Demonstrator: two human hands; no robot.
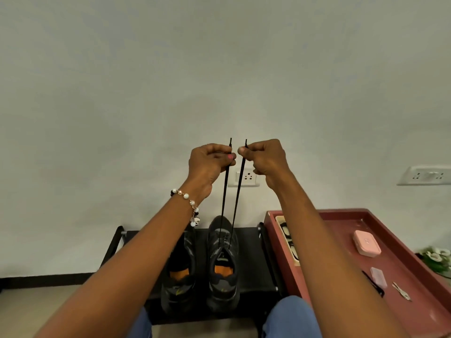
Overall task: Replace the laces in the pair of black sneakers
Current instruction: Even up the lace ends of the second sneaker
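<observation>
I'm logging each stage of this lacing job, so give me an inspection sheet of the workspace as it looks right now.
Surface: low black rack by the wall, both sneakers standing on it.
Job's things: right sneaker has a black lace threaded, both ends pulled up taut; left sneaker partly hidden by the arm, lacing cannot be told.
Clutter: red tray holding a pink case, a small pink box, a metal tool and a cream box.
Grips: left hand and right hand each pinch one lace end.
Cables: nothing seen.
Surroundings: plain wall, wall socket, switch plate, flowers at right edge.
</observation>
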